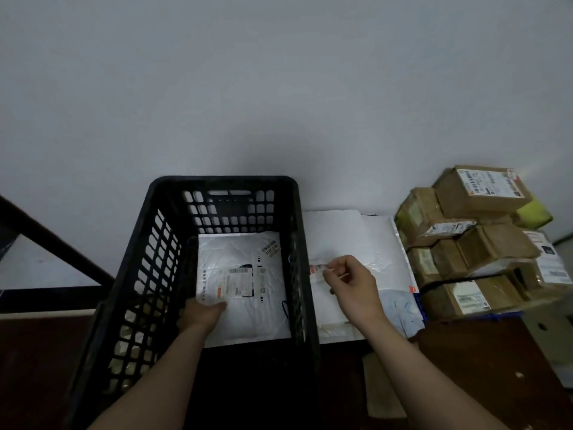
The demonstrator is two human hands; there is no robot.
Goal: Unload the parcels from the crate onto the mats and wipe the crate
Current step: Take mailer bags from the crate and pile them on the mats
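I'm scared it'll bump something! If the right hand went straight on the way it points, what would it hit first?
Probably the black crate's right wall: the right hand points left toward it, over the white parcels beside it. Depth is unclear, so it might pass above the rim.

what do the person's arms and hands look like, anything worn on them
Both forearms are bare up to the bottom edge of the picture, with no sleeve in view. The left grip and the right grip wear no gloves. No watch, band or ring shows, though the light is dim.
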